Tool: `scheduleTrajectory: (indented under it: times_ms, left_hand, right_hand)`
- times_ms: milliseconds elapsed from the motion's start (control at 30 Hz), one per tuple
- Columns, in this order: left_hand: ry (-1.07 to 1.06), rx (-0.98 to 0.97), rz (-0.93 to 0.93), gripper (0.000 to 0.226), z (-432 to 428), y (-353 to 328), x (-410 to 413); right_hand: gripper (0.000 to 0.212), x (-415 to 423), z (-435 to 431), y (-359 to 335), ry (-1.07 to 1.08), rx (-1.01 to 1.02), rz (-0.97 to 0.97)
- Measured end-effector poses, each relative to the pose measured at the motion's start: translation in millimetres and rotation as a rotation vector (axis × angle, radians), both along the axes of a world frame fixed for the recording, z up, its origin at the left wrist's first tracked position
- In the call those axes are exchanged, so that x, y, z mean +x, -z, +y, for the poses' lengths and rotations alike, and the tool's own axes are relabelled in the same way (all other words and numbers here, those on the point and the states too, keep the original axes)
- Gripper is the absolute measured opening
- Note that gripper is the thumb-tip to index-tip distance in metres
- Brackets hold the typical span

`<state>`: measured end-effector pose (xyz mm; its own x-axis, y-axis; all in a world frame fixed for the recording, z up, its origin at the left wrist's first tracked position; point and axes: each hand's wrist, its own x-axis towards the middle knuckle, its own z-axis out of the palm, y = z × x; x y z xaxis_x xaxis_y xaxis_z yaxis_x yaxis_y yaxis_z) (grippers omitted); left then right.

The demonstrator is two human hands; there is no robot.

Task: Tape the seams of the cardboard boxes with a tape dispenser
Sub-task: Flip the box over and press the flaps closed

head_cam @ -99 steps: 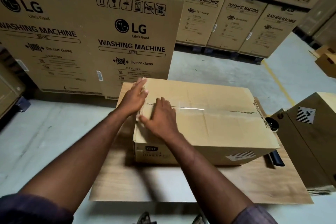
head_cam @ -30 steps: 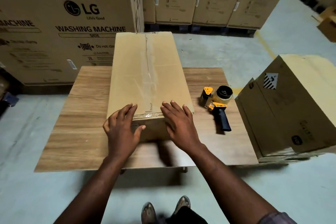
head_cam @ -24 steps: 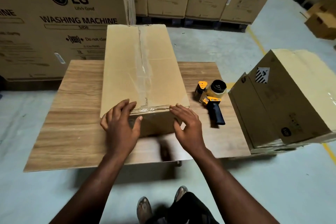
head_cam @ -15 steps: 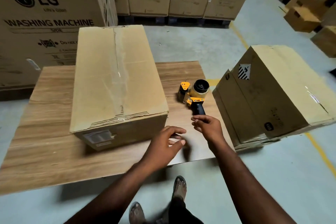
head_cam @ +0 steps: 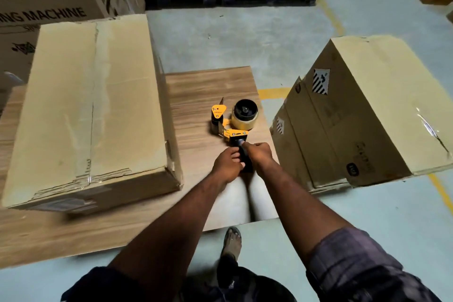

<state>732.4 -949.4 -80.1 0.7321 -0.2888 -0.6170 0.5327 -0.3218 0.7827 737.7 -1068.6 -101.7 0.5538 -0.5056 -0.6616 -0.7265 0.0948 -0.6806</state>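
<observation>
The tape dispenser (head_cam: 232,120) lay on the wood-grain table (head_cam: 203,91), at 3 o'clock from the taped cardboard box (head_cam: 93,105). It looked light, rigid and hard-edged, so its dark handle was the safe hold. Your right hand (head_cam: 260,154) wrapped that handle, and your left hand (head_cam: 226,165) pinched it alongside.

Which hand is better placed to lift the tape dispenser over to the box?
Right: the right hand is curled round the black handle of the tape dispenser, while the left hand only meets the handle's side, its hold unclear.
</observation>
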Motion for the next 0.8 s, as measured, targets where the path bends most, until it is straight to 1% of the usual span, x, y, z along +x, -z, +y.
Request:
scheduleTrajectory:
  times_ms: [67,133,167,233,300,333,400,433,467,500,533,567,633,733,800]
  left_hand:
    - [0.011,0.008,0.032,0.045,-8.2,3.7,6.4]
    - [0.046,0.022,0.051,0.032,-9.7,7.4,12.5]
    - [0.063,0.022,0.062,0.029,-10.4,8.8,14.9]
    - [0.1,0.018,0.096,0.023,-9.2,6.4,14.6]
    - [0.091,0.008,0.183,0.022,-6.1,5.5,11.5]
    - [0.036,0.02,0.215,0.021,-2.5,6.9,12.0]
    - [-0.162,0.047,0.261,0.018,6.8,12.3,13.8]
    - [-0.286,0.019,0.308,0.015,12.4,15.7,15.7]
    - [-0.416,-0.05,0.385,0.014,18.0,18.2,17.8]
    - [-0.528,-0.128,0.47,0.021,23.7,20.0,19.0]
    - [-0.605,-0.19,0.54,0.033,28.1,20.8,20.5]
    - [-0.647,-0.231,0.577,0.043,30.9,20.0,21.5]
    - [-0.67,-0.266,0.583,0.049,31.7,18.6,24.5]
    - [-0.684,-0.295,0.571,0.042,29.8,9.6,27.9]
    - [-0.692,-0.332,0.561,0.036,27.9,0.2,31.5]
  right_hand:
    - [0.045,13.1,-0.6,-3.8,0.043,0.169,0.015]
    - [0.053,23.2,0.3,-8.3,0.02,0.312,0.025]
    - [0.056,27.3,0.3,-6.0,0.002,0.341,0.034]
    - [0.062,28.5,0.3,3.0,-0.032,0.292,0.065]
    - [0.057,22.4,-1.1,11.5,-0.078,0.236,0.089]
    - [0.053,17.4,-2.1,11.6,-0.099,0.252,0.096]
    - [0.042,3.9,-6.6,4.9,-0.154,0.373,0.111]
    - [0.037,-1.6,-9.9,4.3,-0.199,0.458,0.131]
    - [0.035,-6.4,-13.7,6.3,-0.231,0.532,0.15]
    - [0.035,-11.0,-15.9,8.4,-0.251,0.588,0.163]
    - [0.035,-14.3,-16.7,9.5,-0.253,0.633,0.167]
    - [0.036,-17.9,-15.8,8.1,-0.241,0.67,0.157]
    - [0.037,-21.7,-10.6,6.0,-0.208,0.686,0.136]
    - [0.041,-29.3,-0.6,-5.9,-0.198,0.579,0.138]
    - [0.037,-31.2,2.5,-13.4,-0.172,0.503,0.095]
